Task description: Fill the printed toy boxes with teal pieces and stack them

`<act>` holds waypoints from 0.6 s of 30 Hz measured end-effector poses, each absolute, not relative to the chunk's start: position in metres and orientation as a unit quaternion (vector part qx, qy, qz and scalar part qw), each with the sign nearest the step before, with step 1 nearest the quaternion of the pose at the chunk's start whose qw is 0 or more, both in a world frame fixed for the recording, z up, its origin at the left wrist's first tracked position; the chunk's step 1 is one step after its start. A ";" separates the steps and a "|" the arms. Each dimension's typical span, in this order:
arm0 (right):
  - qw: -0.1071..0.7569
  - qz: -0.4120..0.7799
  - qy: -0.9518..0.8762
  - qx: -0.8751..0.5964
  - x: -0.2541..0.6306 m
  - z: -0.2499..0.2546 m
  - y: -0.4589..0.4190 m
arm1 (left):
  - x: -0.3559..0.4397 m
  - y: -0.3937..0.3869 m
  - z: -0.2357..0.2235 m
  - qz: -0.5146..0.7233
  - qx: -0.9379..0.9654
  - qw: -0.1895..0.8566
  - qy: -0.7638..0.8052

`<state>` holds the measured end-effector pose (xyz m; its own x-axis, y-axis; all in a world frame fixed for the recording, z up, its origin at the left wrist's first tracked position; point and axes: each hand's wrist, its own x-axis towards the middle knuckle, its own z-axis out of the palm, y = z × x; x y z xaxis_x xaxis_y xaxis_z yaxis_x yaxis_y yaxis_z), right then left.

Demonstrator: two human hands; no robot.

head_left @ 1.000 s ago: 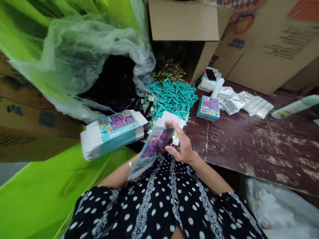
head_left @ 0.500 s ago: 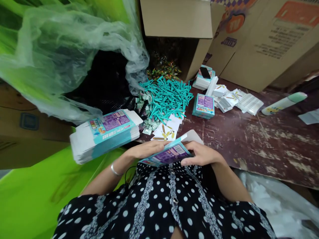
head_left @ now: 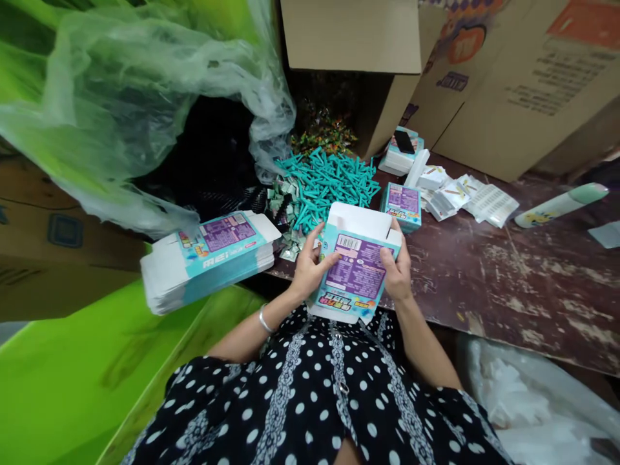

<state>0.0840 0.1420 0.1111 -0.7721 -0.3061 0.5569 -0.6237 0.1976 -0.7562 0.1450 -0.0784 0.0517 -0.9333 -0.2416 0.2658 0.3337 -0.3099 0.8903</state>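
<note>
Between my hands is a teal and purple carton [head_left: 356, 271], held upright in front of my chest with its printed panel and barcode toward me. Its white flap sticks up at the top. My left hand [head_left: 310, 265] grips its left edge, thumb across the front. On the right edge, my right hand [head_left: 398, 270] has its thumb on the front and its fingers behind. To the left lies a stack of flattened cartons [head_left: 217, 248] of the same print. Beyond the held carton is a heap of teal sticks [head_left: 329, 181], with small foil sachets [head_left: 285, 200] beside it.
A filled teal carton [head_left: 403, 205] stands on the worn dark red table [head_left: 465, 278]. Behind it are white packets [head_left: 448, 194], a black phone [head_left: 404, 141] and a spray can [head_left: 562, 205]. Large cardboard boxes [head_left: 508, 97] stand at the back. A clear plastic bag [head_left: 271, 116] hangs at left.
The carton has been turned from a low tilt to upright, its printed panel now facing me. Both hands have shifted to grip its left and right edges.
</note>
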 end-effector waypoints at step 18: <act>0.146 0.598 -0.776 0.138 0.084 0.018 0.134 | 0.113 -0.071 -0.012 -0.775 0.004 0.216 -0.593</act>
<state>0.0841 0.1337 0.0176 -0.9190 -0.0401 0.3922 -0.3895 0.2466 -0.8874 0.1134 -0.0707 -0.0120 -0.9065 -0.3398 0.2506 0.3306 -0.2021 0.9219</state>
